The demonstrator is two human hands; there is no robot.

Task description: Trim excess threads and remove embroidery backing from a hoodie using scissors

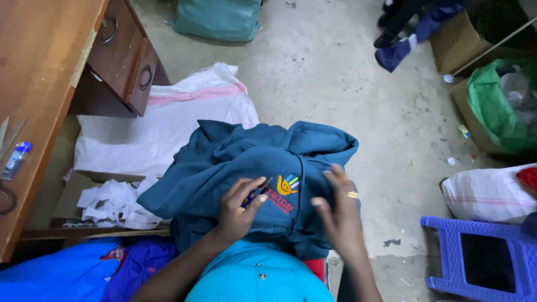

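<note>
A dark teal hooded garment (235, 162) lies bunched on my lap, with a small multicoloured embroidered emblem (284, 190) facing up. My left hand (238, 210) pinches a small dark blue tool (256, 194), its tip next to the emblem. My right hand (338, 210), wearing a gold ring, rests flat on the fabric just right of the emblem, with its fingers spread.
A wooden desk (39, 84) with drawers stands at left, a white woven sack (162, 123) and white scraps (114, 204) below it. A blue plastic stool (481, 257), another sack (489, 193), cardboard boxes (464, 39) and a green bag (495, 106) sit at right. Bare concrete floor lies ahead.
</note>
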